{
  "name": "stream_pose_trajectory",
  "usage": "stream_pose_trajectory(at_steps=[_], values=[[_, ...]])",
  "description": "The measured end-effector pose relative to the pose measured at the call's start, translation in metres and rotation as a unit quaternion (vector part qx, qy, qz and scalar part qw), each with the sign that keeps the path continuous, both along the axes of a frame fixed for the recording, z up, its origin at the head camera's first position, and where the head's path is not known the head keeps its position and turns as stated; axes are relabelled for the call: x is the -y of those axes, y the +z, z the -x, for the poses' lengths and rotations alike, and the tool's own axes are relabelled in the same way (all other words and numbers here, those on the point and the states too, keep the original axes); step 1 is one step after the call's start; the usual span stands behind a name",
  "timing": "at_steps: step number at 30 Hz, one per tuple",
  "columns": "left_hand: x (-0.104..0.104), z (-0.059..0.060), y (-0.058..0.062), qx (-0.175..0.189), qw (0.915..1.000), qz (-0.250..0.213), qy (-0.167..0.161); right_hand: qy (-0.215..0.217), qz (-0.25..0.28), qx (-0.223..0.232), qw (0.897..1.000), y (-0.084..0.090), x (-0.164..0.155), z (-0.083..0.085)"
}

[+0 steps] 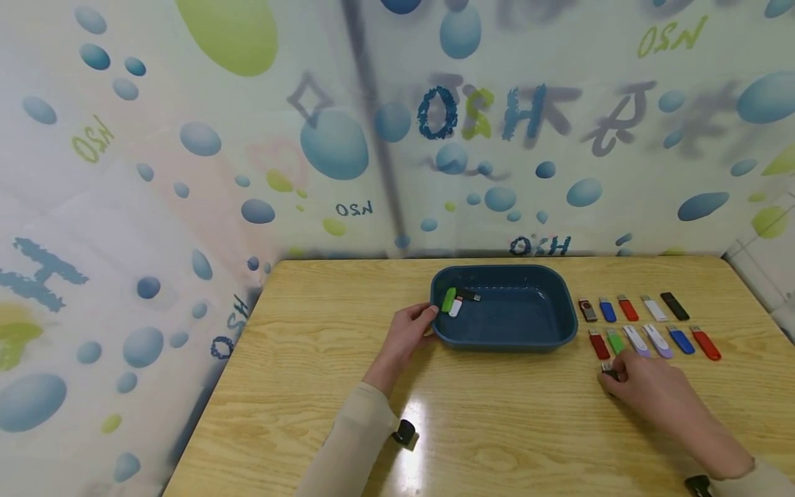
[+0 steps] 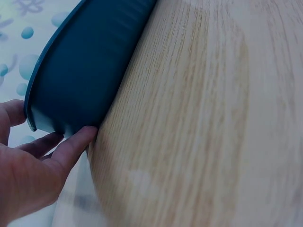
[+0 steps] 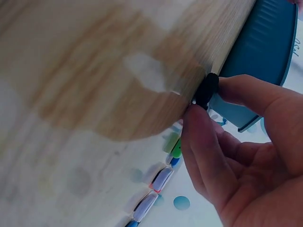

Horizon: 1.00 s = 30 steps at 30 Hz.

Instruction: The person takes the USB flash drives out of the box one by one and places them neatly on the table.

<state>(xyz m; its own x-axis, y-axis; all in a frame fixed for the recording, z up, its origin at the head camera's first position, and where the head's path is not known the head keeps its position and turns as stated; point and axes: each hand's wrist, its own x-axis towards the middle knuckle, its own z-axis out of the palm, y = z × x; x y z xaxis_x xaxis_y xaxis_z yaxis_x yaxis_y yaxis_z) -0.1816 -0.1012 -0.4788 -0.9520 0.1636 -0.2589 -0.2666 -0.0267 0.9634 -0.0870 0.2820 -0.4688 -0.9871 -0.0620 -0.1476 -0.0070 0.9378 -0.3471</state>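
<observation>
My left hand [image 1: 410, 331] grips the left end of a dark blue plastic tray [image 1: 497, 342], its thumb at the rim and its fingers against the outer wall, as the left wrist view shows. Inside the tray, at its left end, lie a green USB stick [image 1: 448, 300], a white one [image 1: 456, 306] and a black one [image 1: 468, 295]. To the right, my right hand [image 1: 652, 386] pinches a black USB stick [image 3: 207, 91] between thumb and fingertips, close over the table. Its metal plug [image 1: 606, 367] points away from me in the head view.
Two rows of USB sticks lie right of the tray: a back row with a black one [image 1: 674, 306] at its right end, and a front row from a dark red one [image 1: 599, 344] to a red one [image 1: 706, 343]. A patterned curtain [image 1: 348, 228] hangs behind the wooden table [image 1: 298, 386].
</observation>
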Motion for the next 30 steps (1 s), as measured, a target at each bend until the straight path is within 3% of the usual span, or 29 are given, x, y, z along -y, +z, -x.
stream_pose_trajectory(at_steps=[12,18,22,27,30], values=[[-0.001,-0.001,-0.001,0.003,1.0,-0.007,0.005,-0.012,-0.024,0.048,0.998,0.002,0.005,0.001],[-0.001,-0.001,-0.001,0.003,1.0,-0.003,0.002,-0.013,-0.021,0.046,0.999,0.004,0.004,-0.001],[-0.001,0.0,-0.001,0.003,1.0,-0.001,0.002,-0.006,-0.022,0.014,1.0,0.012,0.004,-0.004],[0.0,0.002,-0.002,0.003,1.0,0.004,0.001,0.03,-0.026,-0.101,0.994,0.029,0.014,-0.004],[0.001,0.002,-0.003,0.002,1.0,0.003,0.0,0.049,-0.018,-0.132,0.99,0.043,0.028,0.001]])
